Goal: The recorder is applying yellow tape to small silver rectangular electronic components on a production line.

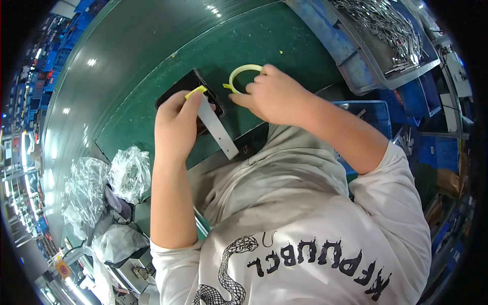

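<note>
My left hand (178, 114) is closed on a flat silver metal strip (217, 131) that slants down to the right and has small holes near its lower end. A short piece of yellow tape (196, 92) lies across the strip's upper end, under my thumb. In my right hand (272, 94) is a roll of pale yellow tape (235, 74), held by its right side, with a short tail of tape sticking out at its left. Behind the strip, a dark open tray (189, 81) rests on the green tabletop; its contents are mostly hidden by my left hand and the strip.
At the upper right stands a grey bin (366, 46) heaped with thin metal parts (391, 30). Below it is a blue crate (373, 112). Crumpled clear plastic bags (129, 173) lie at the left. A small yellow scrap (281, 52) sits on the green tabletop (300, 63).
</note>
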### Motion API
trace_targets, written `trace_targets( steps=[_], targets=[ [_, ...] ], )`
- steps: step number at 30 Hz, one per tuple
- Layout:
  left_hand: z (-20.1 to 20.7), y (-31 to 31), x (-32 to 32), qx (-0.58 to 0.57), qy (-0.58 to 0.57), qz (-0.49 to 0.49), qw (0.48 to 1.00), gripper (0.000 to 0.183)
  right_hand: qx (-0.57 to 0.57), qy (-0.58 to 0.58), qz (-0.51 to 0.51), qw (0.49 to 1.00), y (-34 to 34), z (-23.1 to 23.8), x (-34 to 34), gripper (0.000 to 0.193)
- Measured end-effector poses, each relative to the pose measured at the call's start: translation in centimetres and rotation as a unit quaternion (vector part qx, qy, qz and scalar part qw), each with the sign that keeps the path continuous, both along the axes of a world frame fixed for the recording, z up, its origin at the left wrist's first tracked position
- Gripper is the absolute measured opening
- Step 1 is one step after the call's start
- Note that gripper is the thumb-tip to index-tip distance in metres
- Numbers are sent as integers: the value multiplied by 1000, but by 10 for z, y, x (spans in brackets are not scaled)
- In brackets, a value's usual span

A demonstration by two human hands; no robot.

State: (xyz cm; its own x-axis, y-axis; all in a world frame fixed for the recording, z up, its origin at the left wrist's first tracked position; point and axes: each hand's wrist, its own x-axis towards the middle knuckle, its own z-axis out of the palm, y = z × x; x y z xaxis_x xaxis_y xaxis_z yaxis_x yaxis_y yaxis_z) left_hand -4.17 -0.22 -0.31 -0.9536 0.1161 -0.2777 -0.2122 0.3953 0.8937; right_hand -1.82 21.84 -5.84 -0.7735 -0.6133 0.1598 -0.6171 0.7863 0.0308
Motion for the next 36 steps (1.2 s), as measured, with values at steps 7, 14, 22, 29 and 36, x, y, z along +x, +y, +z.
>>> trace_targets(
  steps=[7,14,22,29,36],
  targets=[
    [-4,-25,54,388,5,103,916,23,-165,59,-29,984,9,-3,52,44],
    [-11,-1,66,409,-77,-81,906,34,-401,-203,77,890,-5,4,83,39],
    [-16,37,75,159,235,-353,892,40,-431,-482,83,758,3,2,99,25],
    [-28,-7,94,77,200,-355,910,57,-308,-165,-4,937,137,-19,141,26],
    [-69,-64,113,149,67,-169,972,28,-128,41,-141,981,192,37,176,49]
  ],
)
